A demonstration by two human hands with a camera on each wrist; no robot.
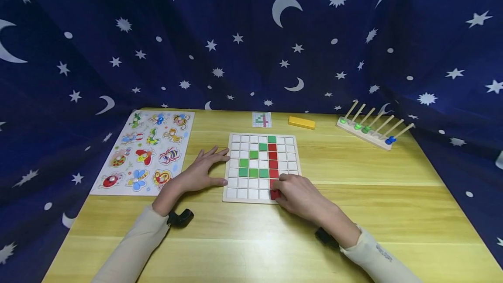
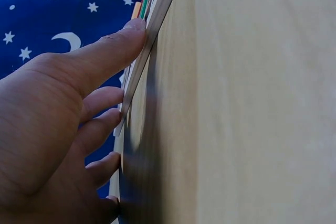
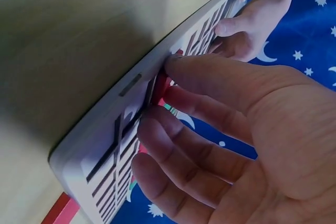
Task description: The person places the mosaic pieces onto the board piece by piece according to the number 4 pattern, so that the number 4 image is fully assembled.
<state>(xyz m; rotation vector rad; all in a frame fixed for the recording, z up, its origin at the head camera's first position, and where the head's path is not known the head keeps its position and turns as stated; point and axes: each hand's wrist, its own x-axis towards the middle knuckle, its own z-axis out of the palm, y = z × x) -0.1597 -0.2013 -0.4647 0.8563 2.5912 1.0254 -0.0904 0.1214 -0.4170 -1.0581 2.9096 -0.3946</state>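
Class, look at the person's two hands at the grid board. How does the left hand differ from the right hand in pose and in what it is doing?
The left hand lies spread, its straight fingers against the left edge of the grid board; the right hand has curled fingers. The left hand holds nothing, while the right hand pinches a red tile in the board's bottom row. The left hand is beside the board; the right hand reaches over its lower right corner. Both touch the board.

Setting. A light wooden counter [image 1: 373, 213] with visible grain fills the lower field. Behind it and along both sides hangs a dark blue cloth backdrop [image 1: 243, 25] printed with white stars, crescent moons and dots; its folds drape down past the counter's left and right edges. Lighting is even, casting only soft shadows on the counter surface. No wall, floor or window is visible.
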